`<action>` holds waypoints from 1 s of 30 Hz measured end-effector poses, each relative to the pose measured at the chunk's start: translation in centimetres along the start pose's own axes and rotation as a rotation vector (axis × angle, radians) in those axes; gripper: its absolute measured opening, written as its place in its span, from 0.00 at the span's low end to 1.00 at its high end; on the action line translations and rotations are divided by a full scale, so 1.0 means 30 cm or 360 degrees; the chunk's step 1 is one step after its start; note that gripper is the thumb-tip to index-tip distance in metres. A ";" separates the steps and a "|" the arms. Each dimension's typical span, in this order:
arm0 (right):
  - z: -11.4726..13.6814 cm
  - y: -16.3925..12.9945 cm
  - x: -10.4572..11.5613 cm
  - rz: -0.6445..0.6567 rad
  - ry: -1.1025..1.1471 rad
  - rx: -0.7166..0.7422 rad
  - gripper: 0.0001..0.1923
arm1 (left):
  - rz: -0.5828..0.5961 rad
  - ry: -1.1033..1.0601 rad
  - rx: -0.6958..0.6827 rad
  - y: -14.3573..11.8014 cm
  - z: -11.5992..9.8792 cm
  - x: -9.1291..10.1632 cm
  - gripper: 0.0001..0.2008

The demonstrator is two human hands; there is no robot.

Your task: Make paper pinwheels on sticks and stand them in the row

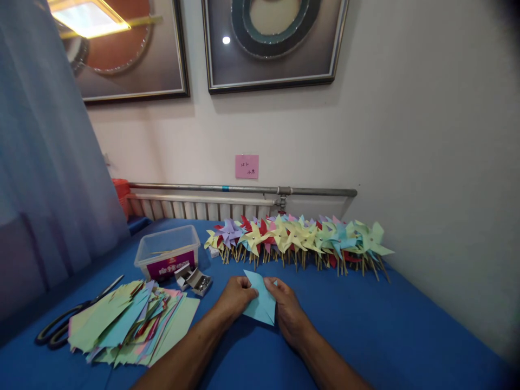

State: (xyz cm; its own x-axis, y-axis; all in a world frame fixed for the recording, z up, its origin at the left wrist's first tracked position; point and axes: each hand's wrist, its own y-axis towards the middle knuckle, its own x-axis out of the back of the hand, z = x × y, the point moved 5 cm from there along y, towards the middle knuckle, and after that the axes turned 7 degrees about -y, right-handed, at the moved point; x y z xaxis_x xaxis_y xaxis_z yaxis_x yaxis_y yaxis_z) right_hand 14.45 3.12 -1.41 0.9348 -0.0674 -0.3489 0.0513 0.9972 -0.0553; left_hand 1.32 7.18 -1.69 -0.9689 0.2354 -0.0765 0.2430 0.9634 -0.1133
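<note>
Pinching the light-blue paper from both sides with left hand and right hand, held it on the near side of the pinwheels, right of the paper stack, probably best with light, even pressure to spare its corners stray creases.

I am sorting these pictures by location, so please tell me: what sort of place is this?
Probably a craft corner indoors; whether in a home or workplace, I cannot tell. What shows it: a row of paper pinwheels, a pile of coloured paper and framed pictures above.
</note>
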 end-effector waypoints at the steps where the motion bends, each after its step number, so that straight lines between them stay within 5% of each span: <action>1: -0.004 0.002 0.002 0.0004 -0.0007 0.0002 0.22 | -0.0002 0.0001 0.0003 -0.001 -0.002 0.000 0.08; 30: 0.020 0.027 0.029 -0.0057 -0.0424 0.0323 0.19 | 0.0027 0.0127 -0.0041 -0.029 -0.033 -0.005 0.08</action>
State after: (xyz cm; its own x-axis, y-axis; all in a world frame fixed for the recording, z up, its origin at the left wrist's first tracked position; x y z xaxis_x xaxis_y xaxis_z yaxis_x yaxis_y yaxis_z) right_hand 15.51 3.88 -1.20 0.9888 -0.1180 -0.0916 0.1296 0.9825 0.1334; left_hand 1.22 6.45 -0.59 -0.9656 0.2601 0.0010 0.2590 0.9620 -0.0868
